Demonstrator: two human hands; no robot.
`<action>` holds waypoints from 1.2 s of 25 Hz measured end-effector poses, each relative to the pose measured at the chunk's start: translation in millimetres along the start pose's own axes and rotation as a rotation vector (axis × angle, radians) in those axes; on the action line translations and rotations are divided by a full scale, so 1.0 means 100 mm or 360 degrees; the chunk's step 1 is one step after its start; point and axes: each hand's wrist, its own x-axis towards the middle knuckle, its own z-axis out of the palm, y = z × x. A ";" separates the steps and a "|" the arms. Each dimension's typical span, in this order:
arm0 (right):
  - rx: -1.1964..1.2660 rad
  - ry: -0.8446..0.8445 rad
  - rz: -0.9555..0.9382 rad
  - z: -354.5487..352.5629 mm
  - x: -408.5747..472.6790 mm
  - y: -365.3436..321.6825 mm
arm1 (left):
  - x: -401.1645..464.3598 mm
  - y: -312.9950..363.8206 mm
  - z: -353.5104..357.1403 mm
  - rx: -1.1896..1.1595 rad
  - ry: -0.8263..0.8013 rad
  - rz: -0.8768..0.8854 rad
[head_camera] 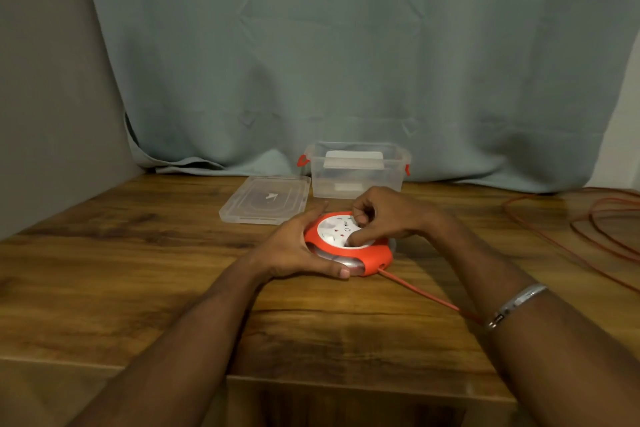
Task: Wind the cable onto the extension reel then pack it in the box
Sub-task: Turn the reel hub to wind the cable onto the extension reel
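Note:
A round orange extension reel (372, 258) with a white socket face lies flat on the wooden table (138, 270). My left hand (294, 250) holds its left rim, fingers along the far side and thumb along the near side. My right hand (381, 215) rests on top, its fingers curled on the white centre disc. An orange cable (426, 295) leaves the reel's near right side, passes under my right forearm and lies in loose loops at the table's right side. Behind the reel stands an open clear plastic box (356, 180) with red latches.
The box's clear lid (266, 199) lies flat on the table, left of the box. A grey-green curtain (346, 45) hangs behind the table. Loose cable loops (595, 222) cover the right part of the table. The table's front edge runs below my forearms.

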 end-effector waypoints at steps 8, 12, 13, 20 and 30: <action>-0.0228 0.0239 0.0041 0.17 0.05 -0.23 | 0.00 -0.02 0.00 -0.0155 -0.0086 0.0091; -0.0047 0.0323 -0.0150 0.04 -0.02 -0.21 | -0.01 -0.02 -0.01 -0.0109 -0.0040 0.0065; -0.0015 0.0260 -0.0155 0.00 -0.04 -0.18 | -0.01 -0.02 -0.01 -0.0098 -0.0039 0.0042; 0.0248 -0.0077 0.0028 -0.07 -0.12 0.04 | -0.05 0.02 0.03 0.0042 -0.0067 -0.0013; 0.0260 -0.0081 0.0062 0.01 -0.07 0.04 | 0.02 -0.04 0.05 0.0064 -0.0065 0.0003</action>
